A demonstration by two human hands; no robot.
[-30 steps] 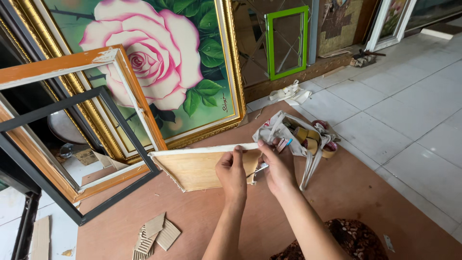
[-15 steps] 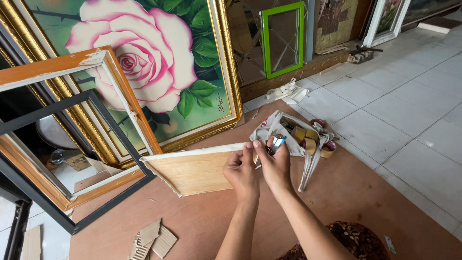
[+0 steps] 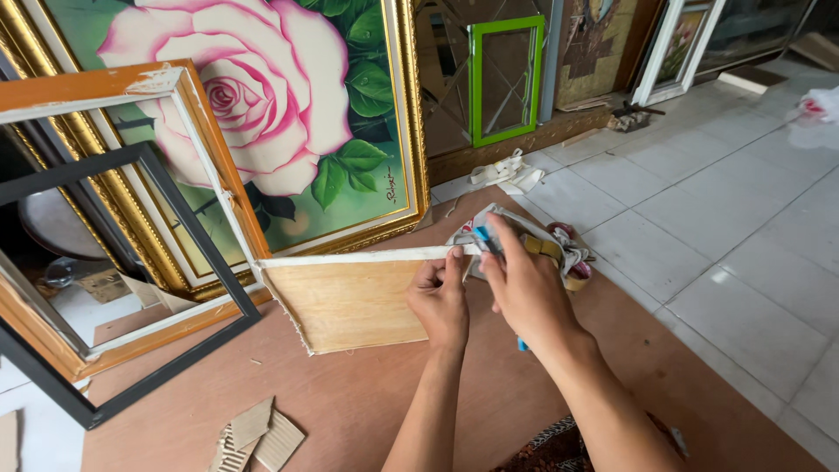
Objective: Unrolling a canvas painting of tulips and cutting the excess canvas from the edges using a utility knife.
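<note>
- Head view: a plywood panel (image 3: 350,301) with a white-edged top stands tilted on the brown floor board (image 3: 393,393), in the middle of the scene.
- The left hand (image 3: 440,301) pinches the panel's right top edge, thumb and fingers closed on it.
- The right hand (image 3: 524,293), just right of the panel, is closed around a blue-handled tool (image 3: 482,236) whose tip sits at the panel's top corner; what kind of tool it is cannot be told.
- Work appears under way at that corner; the panel's face is bare, so how much is done cannot be judged.
- Left of the panel lean empty frames (image 3: 131,245); behind it stands a rose painting (image 3: 288,114).
- Below the panel lie cardboard scraps (image 3: 258,433); to its right sit tape rolls (image 3: 559,253).
</note>
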